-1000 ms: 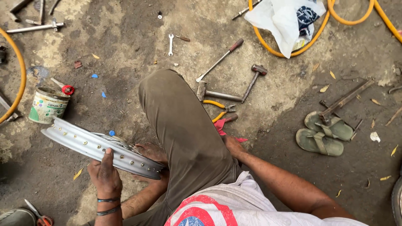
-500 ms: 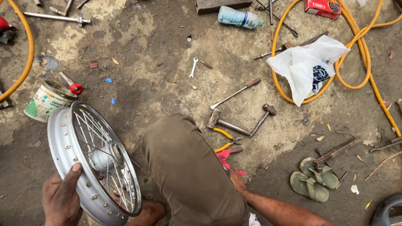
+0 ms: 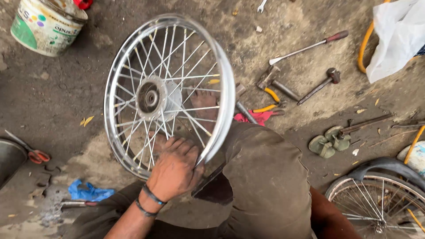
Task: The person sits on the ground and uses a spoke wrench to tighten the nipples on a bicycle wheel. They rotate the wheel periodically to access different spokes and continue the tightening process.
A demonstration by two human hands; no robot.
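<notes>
Left hand (image 3: 175, 170) fingers clenched on the lower rim of upright spoked wheel (image 3: 168, 93); right hand hidden behind knee (image 3: 265, 177).

Spoked wheel (image 3: 170, 95): bare chrome rim, no tyre, thin wire spokes laced to a round metal hub with a dark centre bore. Held up on edge off the dirt floor, tilted so its face points toward the camera, hub slightly left of centre. Rim scuffed and dull on the lower left arc, bright on the right edge. Left hand (image 3: 175, 170) grips the lower rim, fingers wrapped over it and into the spokes, two bands on the wrist. Right edge of rim sits against the bent knee; a bare foot shows through the spokes
</notes>
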